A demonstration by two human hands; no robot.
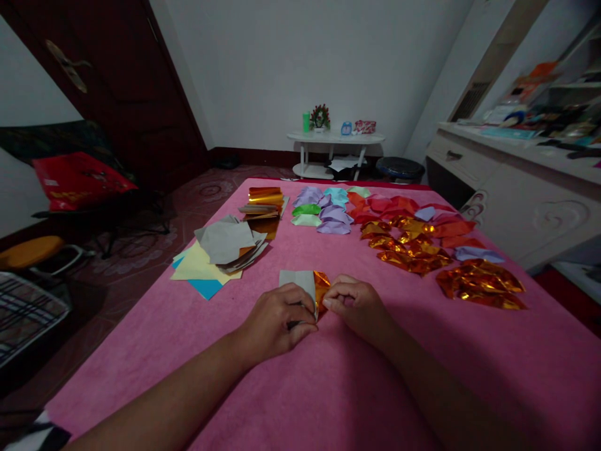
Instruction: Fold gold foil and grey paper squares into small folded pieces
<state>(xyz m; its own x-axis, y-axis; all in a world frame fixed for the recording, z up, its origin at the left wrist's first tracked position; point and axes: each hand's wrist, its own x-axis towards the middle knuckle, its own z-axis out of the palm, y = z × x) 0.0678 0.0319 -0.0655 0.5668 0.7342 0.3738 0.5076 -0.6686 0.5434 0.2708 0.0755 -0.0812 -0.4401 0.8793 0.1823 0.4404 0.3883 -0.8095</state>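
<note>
A sheet of foil paper (pixel 297 278), grey on one face and shiny orange-gold on the other, lies partly folded on the pink cloth. My left hand (pixel 280 318) is closed on its near left part, thumb and fingers at the lower edge. At the folded gold side, my right hand (pixel 357 305) is closed with thumb and forefinger pinching the edge. Folded gold foil pieces (pixel 413 258) lie beyond my right hand. To the far left of my hands rests a loose stack of grey-backed sheets (pixel 225 239).
Yellow paper (pixel 200 263) and blue paper (pixel 206 288) lie under the grey stack. Gold foil sheets (pixel 265 197) curl behind it. Purple folded papers (pixel 334 219) and red folded papers (pixel 387 205) cover the table's far right. Beyond stands a white side table (pixel 338 136); a white cabinet (pixel 526 207) flanks the right.
</note>
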